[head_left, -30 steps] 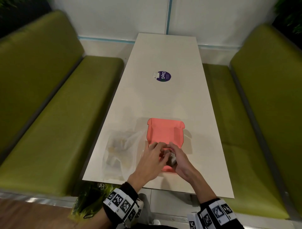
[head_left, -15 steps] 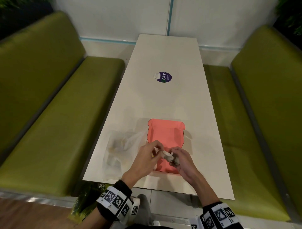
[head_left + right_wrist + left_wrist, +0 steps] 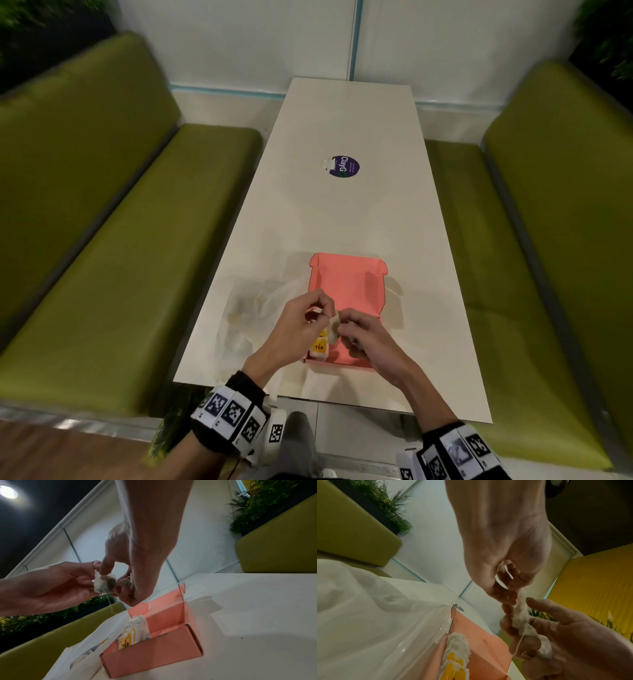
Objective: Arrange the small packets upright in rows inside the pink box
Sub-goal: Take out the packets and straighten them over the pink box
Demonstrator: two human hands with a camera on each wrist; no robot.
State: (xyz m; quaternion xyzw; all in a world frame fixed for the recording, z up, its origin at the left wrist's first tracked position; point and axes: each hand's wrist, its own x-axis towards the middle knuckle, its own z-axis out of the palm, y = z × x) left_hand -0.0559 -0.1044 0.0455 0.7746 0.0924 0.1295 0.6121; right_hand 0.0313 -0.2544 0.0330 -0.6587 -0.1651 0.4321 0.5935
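The open pink box (image 3: 356, 291) lies on the white table's near end, also seen in the right wrist view as the pink box (image 3: 154, 654). Several white packets (image 3: 319, 347) with yellow TEA tags stand upright in its near left corner (image 3: 135, 631). Above the box, both hands hold one tea bag (image 3: 334, 325) between them. My left hand (image 3: 320, 310) pinches its top edge (image 3: 520, 597). My right hand (image 3: 344, 330) grips the tea bag (image 3: 106, 583) with thumb and fingers, and another white bag (image 3: 544, 651) shows in that hand. A string hangs from the bag.
A crumpled clear plastic bag (image 3: 253, 308) with more packets lies against the box's left side. A round purple sticker (image 3: 345, 167) sits mid-table. Green benches (image 3: 102, 240) flank the table on both sides. The table's near edge (image 3: 308, 399) is just behind the box.
The hands have drawn a little apart above the box's near end. A single tea bag now shows pinched between them, and the TEA-tagged packets in the box are uncovered.
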